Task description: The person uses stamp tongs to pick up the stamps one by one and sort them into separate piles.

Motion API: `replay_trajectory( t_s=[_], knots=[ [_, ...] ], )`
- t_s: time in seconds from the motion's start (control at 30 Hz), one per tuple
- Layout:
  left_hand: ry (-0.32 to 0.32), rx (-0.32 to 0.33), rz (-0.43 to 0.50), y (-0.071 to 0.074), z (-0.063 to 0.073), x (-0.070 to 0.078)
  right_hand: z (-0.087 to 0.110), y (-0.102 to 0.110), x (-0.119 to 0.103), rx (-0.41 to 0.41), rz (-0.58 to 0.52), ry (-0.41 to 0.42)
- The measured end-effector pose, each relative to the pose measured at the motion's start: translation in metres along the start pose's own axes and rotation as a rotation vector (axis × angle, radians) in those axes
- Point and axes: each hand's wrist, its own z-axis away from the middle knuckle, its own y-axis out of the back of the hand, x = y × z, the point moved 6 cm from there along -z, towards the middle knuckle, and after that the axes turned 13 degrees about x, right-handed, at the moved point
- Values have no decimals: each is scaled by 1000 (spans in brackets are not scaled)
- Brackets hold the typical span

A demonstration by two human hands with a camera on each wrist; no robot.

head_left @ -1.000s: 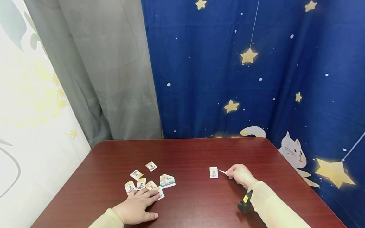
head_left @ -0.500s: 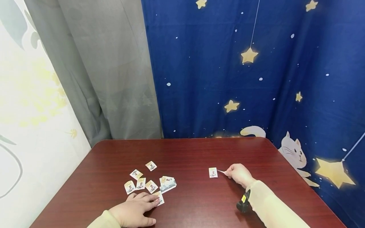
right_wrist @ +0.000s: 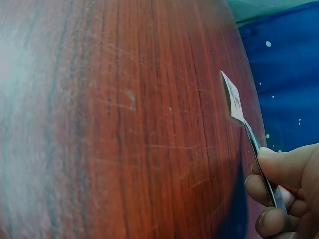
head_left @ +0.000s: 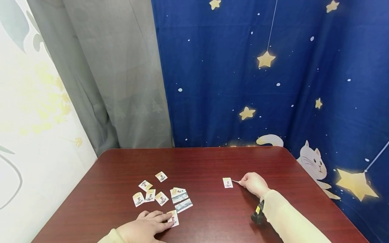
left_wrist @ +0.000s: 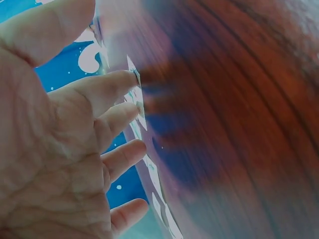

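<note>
My left hand (head_left: pixel 141 228) lies low over the table with its fingers spread and straight. Two of its fingertips press on a small picture card (head_left: pixel 175 219), which shows edge-on in the left wrist view. On the right, my right hand (head_left: pixel 254 185) pinches a pair of slim metal tweezers (right_wrist: pixel 255 145) between thumb and fingers. The tweezer tips are at the lower corner of another small card (right_wrist: pixel 233 98), which shows a little printed figure. In the head view that card sits just left of the hand, apart from all the others.
Several picture cards (head_left: pixel 150 195) are scattered beyond the left hand. Overlapping cards (head_left: pixel 179 195) and a landscape card (head_left: pixel 183 205) lie to their right. The dark red table (head_left: pixel 206 168) ends at grey and blue curtains (head_left: pixel 218 84).
The card under my left fingertips has slid towards me and slightly right, away from the cluster. A landscape card now shows separately beside the overlapping ones. My right hand has barely moved.
</note>
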Motion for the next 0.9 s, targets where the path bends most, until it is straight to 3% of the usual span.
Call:
replay_trajectory(
  t_s=[0.17, 0.43, 0.53, 0.6, 0.7, 0.8, 0.9],
  knots=[
    [53, -51, 41, -4, 0, -2, 0, 1, -2, 1, 47, 19],
    [66, -74, 44, -10, -1, -4, -2, 7, -6, 35, 110, 59],
    [65, -81, 41, -12, -2, -5, 2, 11, -19, 72, 113, 96],
    [48, -71, 25, -12, -2, -4, 9, 9, -36, 84, 105, 159],
    [10, -36, -7, -10, -2, -1, 27, -3, -71, 72, 92, 323],
    [-22, -7, -21, -8, -4, 2, 47, -20, -101, 29, 72, 471],
    [-34, -1, -17, -8, -6, 4, 62, -36, -122, -28, 69, 563]
  ],
)
